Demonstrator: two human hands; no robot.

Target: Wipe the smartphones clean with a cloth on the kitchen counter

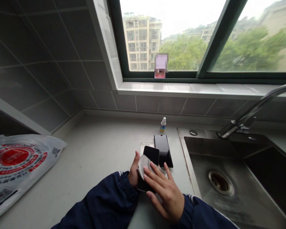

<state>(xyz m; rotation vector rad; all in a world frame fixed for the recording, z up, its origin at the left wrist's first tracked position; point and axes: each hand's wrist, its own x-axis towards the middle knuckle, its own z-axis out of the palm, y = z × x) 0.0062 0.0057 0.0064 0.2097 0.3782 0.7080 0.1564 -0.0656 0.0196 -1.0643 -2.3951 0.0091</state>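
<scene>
A black smartphone (pixel 151 154) rests in my left hand (pixel 133 170), tilted above the counter. The thumb of that hand is along the phone's left edge, and its other fingers are mostly hidden behind. A light grey cloth (pixel 144 163) covers the middle of the screen. My right hand (pixel 164 190) lies over the cloth with its fingers stretched out and spread, pressing it against the glass. Just beyond, a larger dark phone or small tablet (pixel 163 147) lies face up on the counter. Partly behind the held phone is a clear case-like piece (pixel 145 145).
A small white-capped bottle (pixel 163 125) stands near the back wall. On the right are a steel sink (pixel 205 165) and a chrome faucet (pixel 248 111). A printed plastic bag (pixel 21 165) lies at the left on the white counter (pixel 97 143). A window (pixel 181 47) is ahead.
</scene>
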